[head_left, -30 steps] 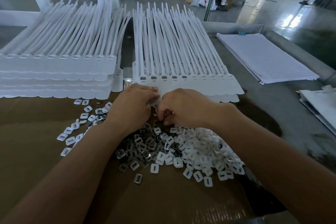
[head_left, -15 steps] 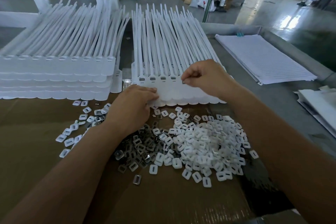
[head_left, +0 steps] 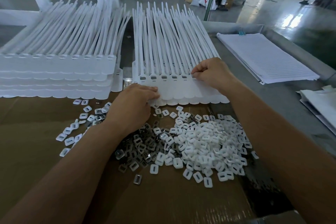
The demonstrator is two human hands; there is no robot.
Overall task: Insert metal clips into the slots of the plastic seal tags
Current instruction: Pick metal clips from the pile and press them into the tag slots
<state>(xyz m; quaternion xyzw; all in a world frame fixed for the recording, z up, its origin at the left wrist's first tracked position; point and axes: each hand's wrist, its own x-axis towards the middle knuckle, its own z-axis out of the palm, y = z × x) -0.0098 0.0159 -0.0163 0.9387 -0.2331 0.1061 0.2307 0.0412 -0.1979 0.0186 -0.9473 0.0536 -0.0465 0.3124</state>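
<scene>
While the right hand [head_left: 212, 75] sets its pinched fingertips [head_left: 195, 76] on the sixth slot of the top tag sheet [head_left: 181, 91], the piece between them is too small to make out; judged to be a metal clip. Left hand [head_left: 134, 104] lies with fingers laid over the sheet's near left corner, pressing it onto the stack beneath. To do this step well: pin that corner so the sheet cannot skid, bring the clip square to the opening, push straight down until it sits flush like its neighbours, not cocked. Counts: five filled slots [head_left: 164, 78] show grey metal, in a row left of the fingertips; slots further right are hidden under the hand. Two stacks of seal tags: the working one at centre, the second stack [head_left: 54, 72] to its left, four or five layers, about nine openings on its top sheet. Loose clip pile [head_left: 138, 151] and white cap pile [head_left: 209, 143] on the cardboard [head_left: 36, 151], between the forearms: too many to count. One paper stack [head_left: 263, 56], well apart at right.
</scene>
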